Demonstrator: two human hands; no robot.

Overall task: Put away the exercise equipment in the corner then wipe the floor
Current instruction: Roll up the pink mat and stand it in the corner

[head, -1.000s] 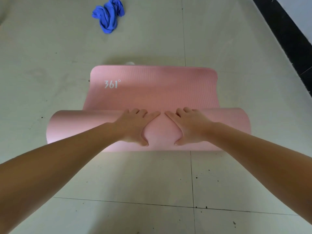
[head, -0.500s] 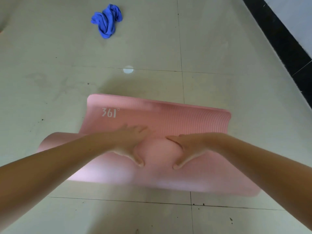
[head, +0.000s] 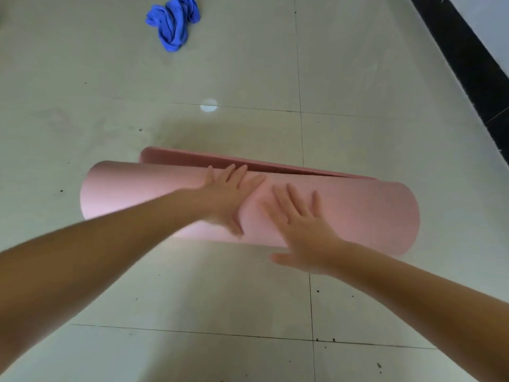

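- A pink foam exercise mat (head: 344, 210), rolled almost fully into a thick cylinder, lies across the pale tiled floor (head: 192, 285) in the middle of the view, its long axis running left to right.
- A short flap of the mat's free end shows along the far side of the roll, lying just behind it.
- The left hand (head: 228, 197) rests flat on top of the roll near its middle, fingers straight and spread, fingertips reaching the far edge where the flap begins, thumb pointing down the near face.
- The right hand (head: 303, 230) lies just beside it to the right, lower on the near side of the roll; its fingers are straight and spread, and the thumb sticks out over the floor below the roll's near edge. It grips nothing.
- A crumpled blue cloth (head: 172, 22) sits on the floor well apart from the mat, at the far left.
- A small bright white spot (head: 208, 105) shows on the tiles between cloth and mat.
- A black skirting strip (head: 468, 64) runs along the right edge.
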